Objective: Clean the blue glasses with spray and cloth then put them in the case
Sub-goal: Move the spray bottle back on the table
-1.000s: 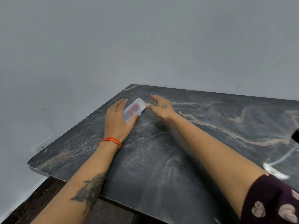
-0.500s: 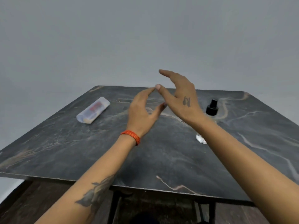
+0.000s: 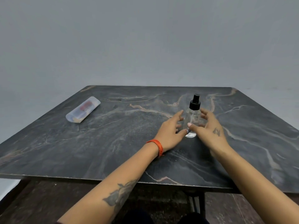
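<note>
Both hands flank the clear spray bottle with black cap (image 3: 192,117), left hand (image 3: 171,132) at nine o'clock, right hand (image 3: 208,126) at three; each grip is spread, whether touching I cannot tell.

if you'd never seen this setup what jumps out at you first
First, the clear spray bottle with a black pump top, standing upright right of the middle of the dark marbled table, with the left hand and right hand cupped on either side of it; whether they touch it is unclear. Next, the pale see-through case lying flat near the far left corner, something red showing inside.
</note>
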